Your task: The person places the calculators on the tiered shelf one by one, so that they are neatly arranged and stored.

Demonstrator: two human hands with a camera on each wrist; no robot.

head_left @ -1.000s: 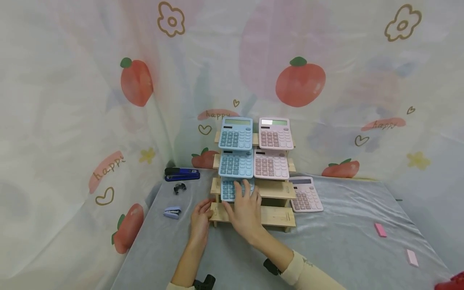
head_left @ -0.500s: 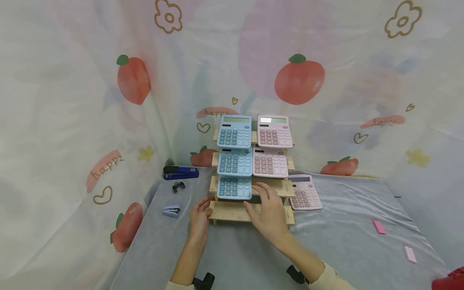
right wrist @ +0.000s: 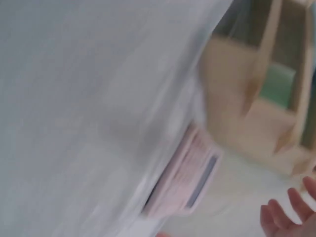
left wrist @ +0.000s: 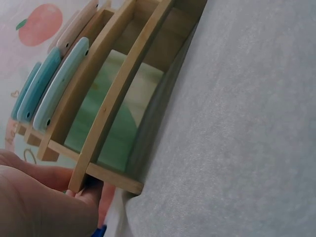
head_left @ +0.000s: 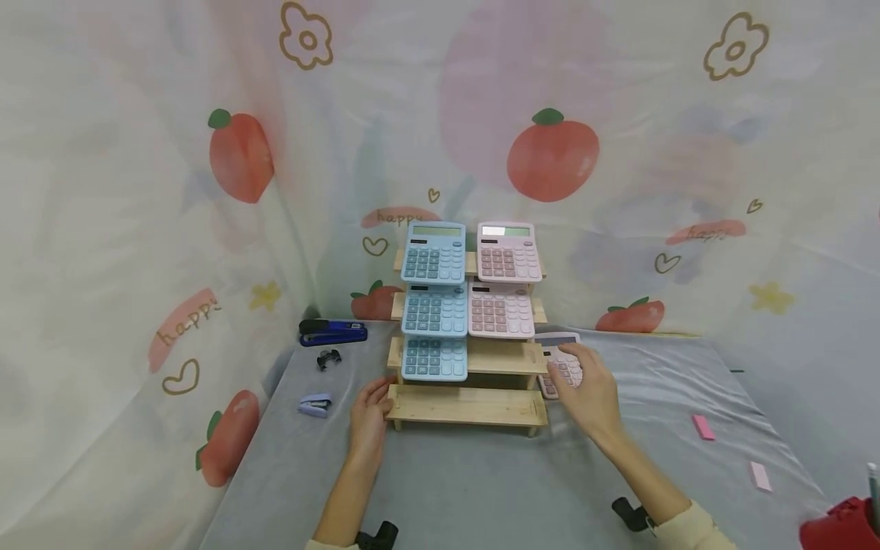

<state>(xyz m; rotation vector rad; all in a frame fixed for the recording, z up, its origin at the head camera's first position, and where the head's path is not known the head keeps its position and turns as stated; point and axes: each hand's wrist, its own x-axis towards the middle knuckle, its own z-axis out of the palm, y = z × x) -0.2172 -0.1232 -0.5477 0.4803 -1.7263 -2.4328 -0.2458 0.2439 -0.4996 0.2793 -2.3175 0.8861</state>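
A tiered wooden display rack (head_left: 467,405) stands mid-table. My left hand (head_left: 369,424) pinches the left end of its lowest shelf; the left wrist view shows thumb and fingers at that corner. Blue calculators (head_left: 435,359) fill the left side of the upper three tiers. Pink calculators (head_left: 501,309) sit on the right side of the top two. Another pink calculator (right wrist: 185,175) lies on the table just right of the rack. Over it hovers my right hand (head_left: 593,393), fingers spread and holding nothing; it partly covers this calculator in the head view.
Left of the rack lie a dark blue stapler (head_left: 333,333), a small black clip-like item (head_left: 328,359) and a small light purple stapler (head_left: 315,405). Two pink blocks (head_left: 703,427) are on the right. A red container (head_left: 840,527) stands at the lower right edge.
My right hand has left the blue calculator on the third tier and moved right, past the rack, to the pink calculator on the table. The left hand stays on the rack.
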